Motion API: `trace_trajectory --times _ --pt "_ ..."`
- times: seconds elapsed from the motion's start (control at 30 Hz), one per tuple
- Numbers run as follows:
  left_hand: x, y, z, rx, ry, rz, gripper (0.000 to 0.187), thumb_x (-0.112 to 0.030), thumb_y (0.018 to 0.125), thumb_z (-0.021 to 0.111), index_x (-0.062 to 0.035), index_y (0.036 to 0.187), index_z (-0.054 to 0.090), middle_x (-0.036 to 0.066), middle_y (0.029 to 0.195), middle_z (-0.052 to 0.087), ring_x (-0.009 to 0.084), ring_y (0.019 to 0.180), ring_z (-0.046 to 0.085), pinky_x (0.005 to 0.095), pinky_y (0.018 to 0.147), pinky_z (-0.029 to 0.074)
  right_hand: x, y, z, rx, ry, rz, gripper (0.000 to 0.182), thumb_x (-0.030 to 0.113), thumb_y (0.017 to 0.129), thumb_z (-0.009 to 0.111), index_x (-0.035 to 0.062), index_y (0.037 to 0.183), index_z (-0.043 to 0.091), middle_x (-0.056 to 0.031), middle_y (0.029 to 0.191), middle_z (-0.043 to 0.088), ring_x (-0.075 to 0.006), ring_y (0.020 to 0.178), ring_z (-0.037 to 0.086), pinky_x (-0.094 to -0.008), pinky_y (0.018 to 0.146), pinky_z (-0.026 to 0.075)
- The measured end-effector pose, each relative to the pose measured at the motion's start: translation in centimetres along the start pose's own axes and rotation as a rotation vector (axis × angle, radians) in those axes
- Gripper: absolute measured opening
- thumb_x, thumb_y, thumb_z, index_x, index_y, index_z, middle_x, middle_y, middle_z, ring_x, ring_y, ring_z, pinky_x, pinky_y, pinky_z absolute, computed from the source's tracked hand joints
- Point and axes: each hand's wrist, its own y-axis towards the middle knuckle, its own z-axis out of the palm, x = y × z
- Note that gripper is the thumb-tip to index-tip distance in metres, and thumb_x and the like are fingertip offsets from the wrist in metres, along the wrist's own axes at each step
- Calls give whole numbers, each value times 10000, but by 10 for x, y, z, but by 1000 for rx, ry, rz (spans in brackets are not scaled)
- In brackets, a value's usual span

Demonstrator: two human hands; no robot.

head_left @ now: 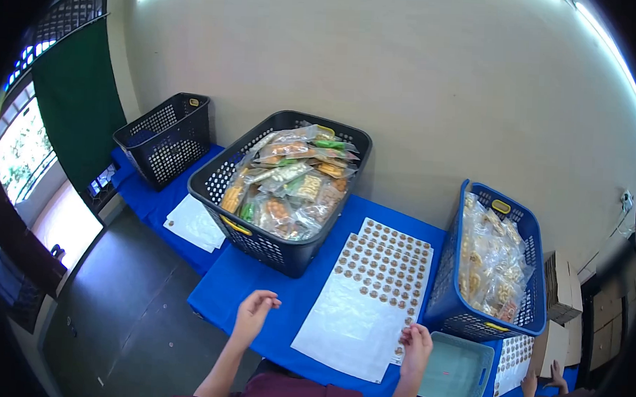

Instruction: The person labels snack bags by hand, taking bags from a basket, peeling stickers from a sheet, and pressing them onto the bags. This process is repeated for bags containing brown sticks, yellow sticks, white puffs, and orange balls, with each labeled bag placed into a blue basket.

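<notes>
My left hand (255, 314) is raised over the front edge of the blue-covered table, fingers bent and drawn together; anything between them is too small to see. To the right, my right hand (416, 347) has its fingertips pinched at the right edge of the sheets of round brown stickers (393, 262). Whether a sticker is in that pinch I cannot make out. The lower part of the top sheet is bare white backing (351, 328). Just beside my right hand lies a shallow pale green tray (456, 368).
A black basket (276, 257) full of snack packets (290, 183) stands behind; a blue basket (486, 323) with more packets is at right. Another black basket (167, 149) sits far left. Another person's hands (555, 379) are at the lower right, near cardboard boxes (562, 287).
</notes>
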Motion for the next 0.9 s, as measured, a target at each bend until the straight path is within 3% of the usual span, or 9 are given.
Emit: trace_trajectory --times 0.2,0.3,0.47,0.53,0.67,0.8,0.9 --pt "-27 50 -59 -87 18 113 135 -62 881 447 23 956 521 76 840 578 115 809 549 236 766 433 -45 -39 104 396 -153 45 129 85 840 503 -23 892 552 -94 779 597 -118 666 552 -233 643 454" --pt "-41 75 -74 -35 20 187 128 -58 879 451 26 944 523 73 849 573 118 814 550 238 762 435 -63 -54 126 414 -221 92 133 84 842 502 -26 895 554 -96 772 601 -122 674 559 -235 645 455" --pt "-65 124 -104 60 164 352 120 -37 863 456 24 932 533 64 828 581 105 794 557 229 732 438 -72 -52 136 272 -242 -39 123 77 842 499 -22 886 555 -90 753 598 -113 653 549 -230 634 450" --pt "-80 153 -116 68 232 386 123 -35 863 455 20 942 533 56 826 585 95 794 555 221 729 436 -67 -53 135 198 -257 -77 126 66 842 500 -43 890 540 -94 791 576 -141 732 562 -246 641 462" --pt "-84 230 -141 69 300 453 141 -50 864 459 14 968 529 49 836 593 88 790 556 216 722 439 -64 -71 127 -29 -260 -121 119 58 843 487 -38 892 539 -92 786 574 -135 719 556 -240 634 461" --pt "-66 301 -145 89 525 359 169 -97 834 514 2 969 539 85 846 604 124 775 572 236 729 448 -77 -105 98 -277 -267 -125 107 57 844 480 -13 893 543 -77 758 575 -112 659 536 -221 602 443" --pt "-51 354 -138 295 748 382 225 -121 798 548 15 977 538 133 879 609 198 816 592 292 753 453 -90 -134 66 -445 -329 -94 101 69 845 487 1 889 547 -62 739 577 -95 620 520 -202 579 425"
